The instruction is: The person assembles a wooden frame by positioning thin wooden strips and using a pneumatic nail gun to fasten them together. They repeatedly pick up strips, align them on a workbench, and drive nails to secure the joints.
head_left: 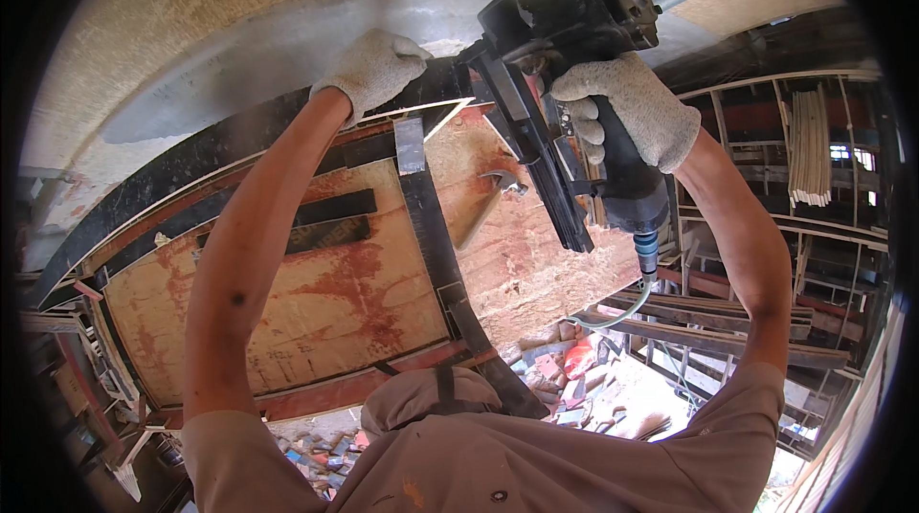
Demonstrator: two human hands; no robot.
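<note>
I see right hand wrapped tight round black nail gun handle — nose far-left of fingers, against black strip; left hand pressed on strip, fingers together

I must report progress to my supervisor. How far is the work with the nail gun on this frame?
Done: the dark strips already lie fixed across the stained panel. In hand: the right hand grips the nail gun, its nose at the frame's upper edge, where the left hand presses. How many fasteners remain cannot be seen.
</note>
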